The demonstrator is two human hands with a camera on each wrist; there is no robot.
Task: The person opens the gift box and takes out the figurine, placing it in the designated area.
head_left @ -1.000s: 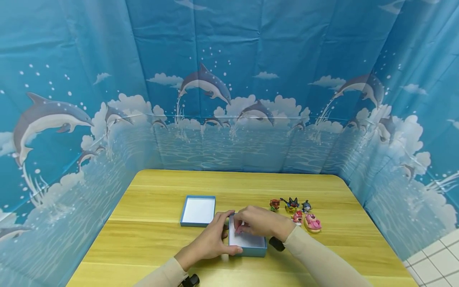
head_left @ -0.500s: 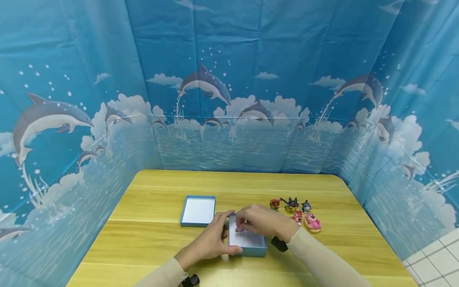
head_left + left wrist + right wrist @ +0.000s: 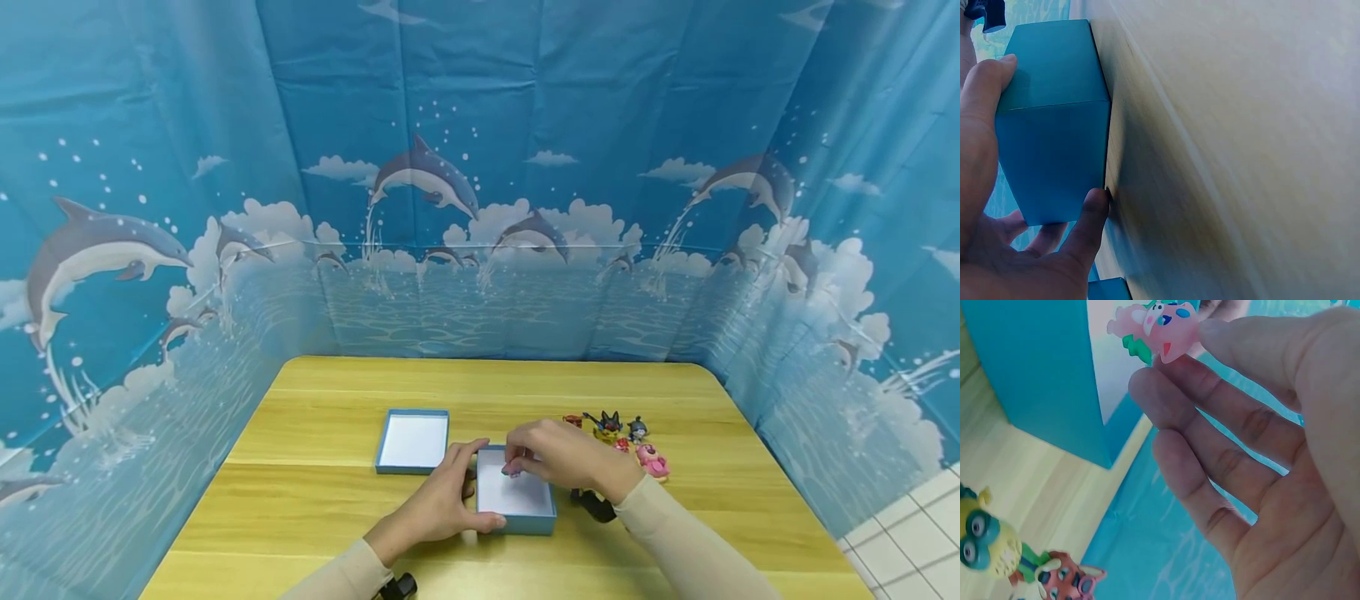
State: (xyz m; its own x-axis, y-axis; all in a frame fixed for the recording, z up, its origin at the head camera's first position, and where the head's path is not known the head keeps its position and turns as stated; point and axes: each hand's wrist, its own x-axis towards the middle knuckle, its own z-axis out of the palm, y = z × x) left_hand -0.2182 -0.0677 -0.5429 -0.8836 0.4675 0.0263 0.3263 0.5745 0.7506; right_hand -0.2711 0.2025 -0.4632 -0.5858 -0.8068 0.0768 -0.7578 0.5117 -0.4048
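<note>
A blue box (image 3: 527,525) with a white inside stands on the table, its top open. My left hand (image 3: 441,505) holds it at the left side, thumb on the near wall and fingers toward the far corner; the left wrist view shows the blue walls (image 3: 1054,150) between thumb and fingers. My right hand (image 3: 558,454) is over the box opening. It pinches a small pink cat-like figurine (image 3: 1171,330) with blue eyes and a green part, between thumb and fingers. In the head view the fingers mostly hide the figurine (image 3: 513,473).
A shallow blue lid (image 3: 412,442) with a white inside lies at the box's far left. Several toy figures stand to the right, among them a pink bear (image 3: 652,462), a black-eared figure (image 3: 608,426) and a grey-hooded one (image 3: 637,429). A dolphin-printed curtain (image 3: 450,317) surrounds the wooden table.
My right hand has shifted a little to the right and away from me with the figurine, staying over the box. The left hand keeps its hold on the box.
</note>
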